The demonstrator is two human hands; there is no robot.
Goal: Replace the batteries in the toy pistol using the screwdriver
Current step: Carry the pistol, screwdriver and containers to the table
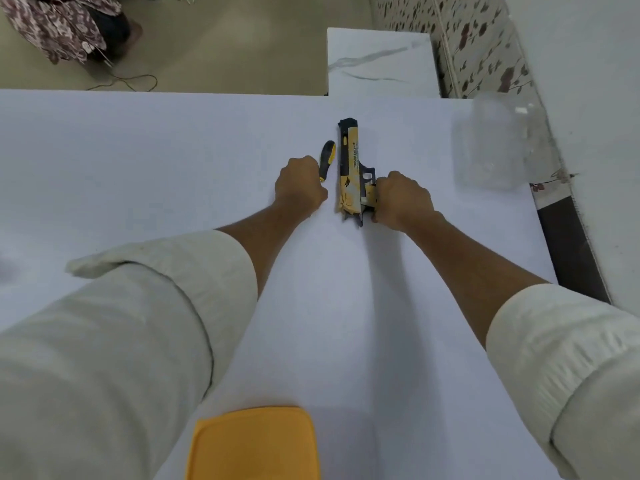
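Note:
A yellow and black toy pistol (349,168) lies flat on the white table (173,150), its barrel pointing away from me. My right hand (403,199) is closed around the pistol's grip at the near end. A screwdriver (327,157) with a black and yellow handle lies just left of the pistol. My left hand (300,183) is closed on the near part of the screwdriver, and its shaft is hidden under the fingers. No batteries are visible.
A clear plastic container (490,143) stands at the table's right edge near the wall. A yellow lid (254,443) lies at the near edge in front of me. Beyond the far edge are a marble-topped surface (381,60) and a person sitting on the floor (65,26).

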